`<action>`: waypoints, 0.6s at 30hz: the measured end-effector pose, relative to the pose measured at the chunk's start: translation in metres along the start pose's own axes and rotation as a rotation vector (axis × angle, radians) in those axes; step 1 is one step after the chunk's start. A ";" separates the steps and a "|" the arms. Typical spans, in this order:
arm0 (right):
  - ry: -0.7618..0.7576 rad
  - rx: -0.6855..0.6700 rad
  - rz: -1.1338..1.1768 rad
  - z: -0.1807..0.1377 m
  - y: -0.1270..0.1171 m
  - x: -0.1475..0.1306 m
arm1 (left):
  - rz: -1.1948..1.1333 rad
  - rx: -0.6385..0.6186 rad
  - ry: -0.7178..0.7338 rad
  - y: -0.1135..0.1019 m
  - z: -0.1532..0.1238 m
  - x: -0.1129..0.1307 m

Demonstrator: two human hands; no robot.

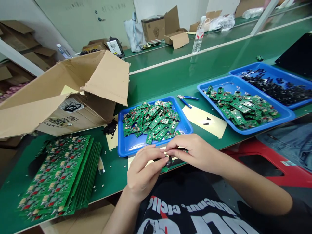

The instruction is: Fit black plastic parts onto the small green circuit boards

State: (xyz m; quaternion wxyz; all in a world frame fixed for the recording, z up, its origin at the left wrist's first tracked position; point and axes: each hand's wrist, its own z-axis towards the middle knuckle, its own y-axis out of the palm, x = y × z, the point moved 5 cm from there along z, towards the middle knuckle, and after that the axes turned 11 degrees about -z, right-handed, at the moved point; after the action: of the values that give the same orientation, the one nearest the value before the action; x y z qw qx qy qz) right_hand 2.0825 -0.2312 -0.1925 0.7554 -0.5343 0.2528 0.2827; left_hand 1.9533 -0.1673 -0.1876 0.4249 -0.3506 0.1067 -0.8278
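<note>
Beside the blue tray of green circuit boards, the left hand's fingers pinch a small black part, the right hand's narrowed against it, their grip unclear.

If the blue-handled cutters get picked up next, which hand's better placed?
Right, probably. The right hand is nearer the blue-handled cutters, which lie beyond it; the left hand is farther off. Both hands' fingers meet at a small black part, so neither looks free.

Water bottle, red stool, pale bag
</note>
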 end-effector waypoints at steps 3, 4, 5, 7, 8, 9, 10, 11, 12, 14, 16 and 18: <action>0.007 -0.018 0.127 -0.001 -0.002 0.003 | -0.033 0.050 -0.018 -0.005 0.000 -0.001; 0.009 -0.027 0.173 -0.002 -0.003 0.004 | -0.044 0.063 -0.028 -0.007 -0.001 -0.002; 0.009 -0.040 0.211 -0.002 -0.003 0.004 | -0.051 0.071 -0.037 -0.009 -0.001 -0.003; -0.002 -0.060 0.253 -0.003 -0.004 0.003 | -0.066 0.070 -0.050 -0.011 -0.002 -0.004; -0.008 -0.063 0.261 -0.003 -0.005 0.001 | -0.073 0.061 -0.060 -0.011 -0.002 -0.004; -0.008 -0.060 0.265 -0.003 -0.005 0.000 | -0.080 0.045 -0.071 -0.011 -0.002 -0.005; -0.002 -0.055 0.268 -0.002 -0.005 -0.001 | -0.089 0.027 -0.081 -0.011 -0.001 -0.005; 0.011 -0.051 0.272 -0.002 -0.005 -0.001 | -0.101 0.008 -0.090 -0.011 0.001 -0.004; 0.027 -0.050 0.278 -0.002 -0.004 -0.002 | -0.117 -0.008 -0.096 -0.011 0.002 -0.004; 0.067 -0.057 0.295 -0.001 -0.003 -0.001 | -0.160 -0.029 -0.105 -0.012 0.005 -0.004; 0.100 -0.061 0.328 0.000 -0.003 -0.001 | -0.212 -0.048 -0.118 -0.012 0.008 -0.004; 0.117 -0.077 0.378 0.001 -0.003 -0.001 | -0.277 -0.058 -0.138 -0.012 0.009 -0.006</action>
State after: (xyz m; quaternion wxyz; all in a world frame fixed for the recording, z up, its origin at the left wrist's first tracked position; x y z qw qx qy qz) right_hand 2.0838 -0.2315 -0.1894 0.6520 -0.5212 0.3812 0.3974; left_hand 1.9537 -0.1542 -0.1782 0.3027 -0.4300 0.0516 -0.8490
